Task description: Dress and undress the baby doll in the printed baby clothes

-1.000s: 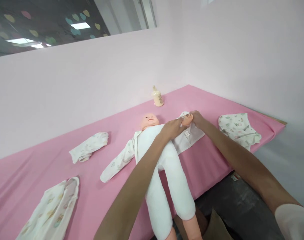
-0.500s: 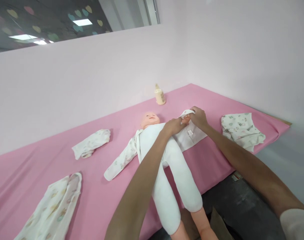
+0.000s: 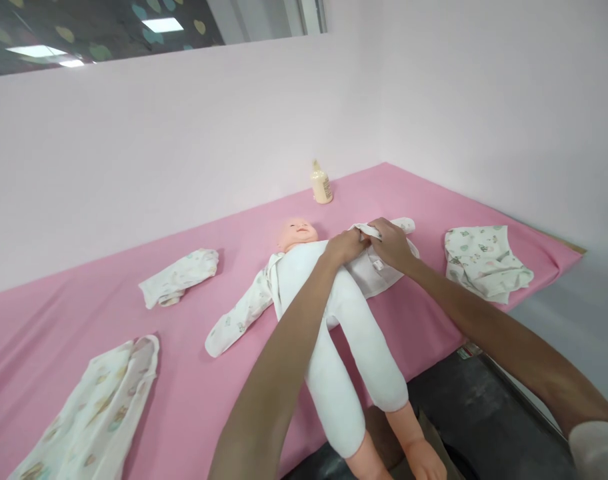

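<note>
A baby doll [image 3: 304,280] with a white cloth body lies on its back on a pink-covered table [image 3: 184,373]. A white printed baby shirt [image 3: 257,300] covers its arm on the left side; the shirt's other half is spread out at the right. My left hand [image 3: 348,247] is closed at the doll's other arm, whose end is hidden by cloth and fingers. Beside it, my right hand [image 3: 391,245] grips the bunched shirt sleeve [image 3: 368,231]. Sleeve fabric also sticks out beyond the right hand.
A cream pump bottle [image 3: 322,185] stands near the wall behind the doll. Folded printed garments lie around: a small one [image 3: 180,277] and a larger one [image 3: 91,413] at left, another [image 3: 484,260] at right. Walls border the table's back and right.
The sleeve opening has moved over the doll's hand, which showed before and is now hidden. My right hand has shifted slightly left and down, bunching the sleeve; its end now pokes out behind.
</note>
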A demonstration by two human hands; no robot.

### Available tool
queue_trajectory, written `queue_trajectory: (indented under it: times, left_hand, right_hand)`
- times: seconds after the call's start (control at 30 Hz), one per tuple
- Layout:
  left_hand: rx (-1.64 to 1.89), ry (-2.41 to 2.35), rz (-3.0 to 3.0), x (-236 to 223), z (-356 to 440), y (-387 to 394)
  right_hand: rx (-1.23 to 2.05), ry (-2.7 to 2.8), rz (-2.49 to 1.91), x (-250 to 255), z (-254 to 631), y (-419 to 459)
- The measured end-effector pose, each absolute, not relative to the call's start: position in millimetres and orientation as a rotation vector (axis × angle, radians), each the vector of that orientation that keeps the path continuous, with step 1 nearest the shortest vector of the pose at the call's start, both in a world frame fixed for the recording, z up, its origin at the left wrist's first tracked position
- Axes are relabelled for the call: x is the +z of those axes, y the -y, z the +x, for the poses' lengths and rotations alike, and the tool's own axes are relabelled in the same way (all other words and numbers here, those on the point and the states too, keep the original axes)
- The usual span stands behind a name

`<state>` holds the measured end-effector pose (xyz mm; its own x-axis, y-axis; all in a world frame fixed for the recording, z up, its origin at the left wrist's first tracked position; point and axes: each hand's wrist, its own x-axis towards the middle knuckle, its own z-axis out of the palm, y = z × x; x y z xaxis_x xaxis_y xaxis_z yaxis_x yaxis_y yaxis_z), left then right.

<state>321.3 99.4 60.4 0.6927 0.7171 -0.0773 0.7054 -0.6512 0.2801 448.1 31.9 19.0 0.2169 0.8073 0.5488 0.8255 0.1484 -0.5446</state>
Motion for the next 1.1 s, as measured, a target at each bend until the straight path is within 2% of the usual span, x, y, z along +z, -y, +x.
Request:
queue_trajectory:
  times: [0.37, 0.5, 0.6, 0.7, 0.83, 0.97, 1.1]
  left_hand:
    - [0.049, -1.157, 2.725, 64, 318, -96]
    - [0.068, -1.199, 2.759, 72, 314, -86]
    - [0.176, -1.225, 2.801, 79, 294, -70]
    - [0.461, -1.307, 2.838, 80, 250, -46]
    - [0.84, -1.676, 2.419, 69, 179, -13]
    - [0.703, -1.684, 1.718, 56, 135, 9]
    - [0.775, -1.455, 1.327, 47, 130, 19]
  right_hand:
    - [0.263, 1.618, -1.44, 19, 434, -21]
    - [0.236, 1.696, -1.585, 22, 432, 2]
    - [0.226, 1.679, -1.804, 25, 445, 24]
    - [0.293, 1.68, -1.886, 29, 461, 43]
    - [0.565, 1.599, -1.776, 38, 459, 53]
    - [0.829, 1.367, -1.565, 57, 420, 49]
    - [0.946, 1.396, -1.402, 70, 372, 45]
